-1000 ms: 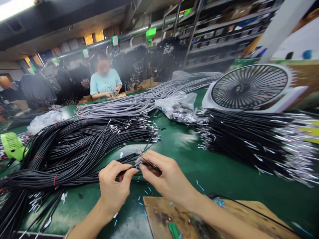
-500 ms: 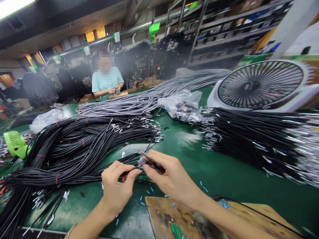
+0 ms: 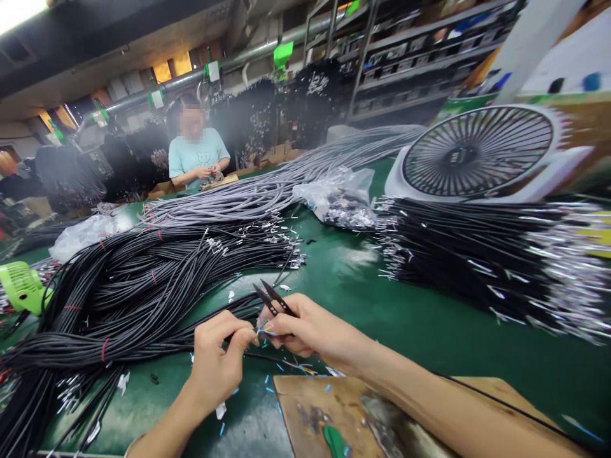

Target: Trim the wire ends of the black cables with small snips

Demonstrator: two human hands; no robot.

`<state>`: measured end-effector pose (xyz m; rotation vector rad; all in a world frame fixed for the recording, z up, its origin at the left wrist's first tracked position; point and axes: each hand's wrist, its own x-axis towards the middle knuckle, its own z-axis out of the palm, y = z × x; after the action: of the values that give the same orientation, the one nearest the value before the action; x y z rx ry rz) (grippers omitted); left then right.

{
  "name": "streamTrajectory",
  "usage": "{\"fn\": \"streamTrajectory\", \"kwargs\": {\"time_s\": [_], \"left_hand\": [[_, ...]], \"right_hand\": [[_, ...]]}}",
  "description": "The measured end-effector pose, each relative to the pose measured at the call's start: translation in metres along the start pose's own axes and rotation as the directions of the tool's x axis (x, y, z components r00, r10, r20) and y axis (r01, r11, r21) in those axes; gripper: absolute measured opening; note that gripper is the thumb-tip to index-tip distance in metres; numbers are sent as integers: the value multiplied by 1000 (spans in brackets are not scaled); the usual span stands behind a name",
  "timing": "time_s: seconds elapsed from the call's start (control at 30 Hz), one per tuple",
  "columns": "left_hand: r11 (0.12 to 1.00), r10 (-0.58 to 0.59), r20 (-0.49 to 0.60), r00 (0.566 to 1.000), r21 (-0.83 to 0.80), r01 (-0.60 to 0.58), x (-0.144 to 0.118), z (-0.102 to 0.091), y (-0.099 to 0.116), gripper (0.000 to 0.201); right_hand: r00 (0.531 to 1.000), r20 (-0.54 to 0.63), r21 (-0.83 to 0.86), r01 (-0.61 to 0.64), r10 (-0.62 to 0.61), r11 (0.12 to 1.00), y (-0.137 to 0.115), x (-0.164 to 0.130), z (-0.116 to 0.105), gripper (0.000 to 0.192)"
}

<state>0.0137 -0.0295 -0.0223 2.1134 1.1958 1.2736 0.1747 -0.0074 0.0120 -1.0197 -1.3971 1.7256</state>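
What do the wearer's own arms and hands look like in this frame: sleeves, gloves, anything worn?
Both forearms are bare to the frame edge, no sleeves showing. The left hand and right hand wear no gloves, and no rings or watch show.

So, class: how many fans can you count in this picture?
2. A large white fan stands at the far right behind the black cables; a small green fan sits at the left edge. Cable piles may hide others.
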Motion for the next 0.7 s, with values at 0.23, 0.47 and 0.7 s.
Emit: {"fn": "streamTrajectory", "kwargs": {"time_s": [0.23, 0.47, 0.7], "left_hand": [[998, -49, -46, 998, 26, 51, 3, -4, 12, 36], [998, -48, -125, 991, 28, 52, 0, 0, 10, 31], [994, -104, -117, 988, 31, 109, 0, 0, 13, 31]], "right_hand": [[875, -106, -324, 418, -472, 848, 2, -8, 2, 25], [749, -48, -564, 526, -661, 637, 4, -11, 3, 25], [617, 40, -636, 622, -786, 456, 10, -11, 2, 20]]}}
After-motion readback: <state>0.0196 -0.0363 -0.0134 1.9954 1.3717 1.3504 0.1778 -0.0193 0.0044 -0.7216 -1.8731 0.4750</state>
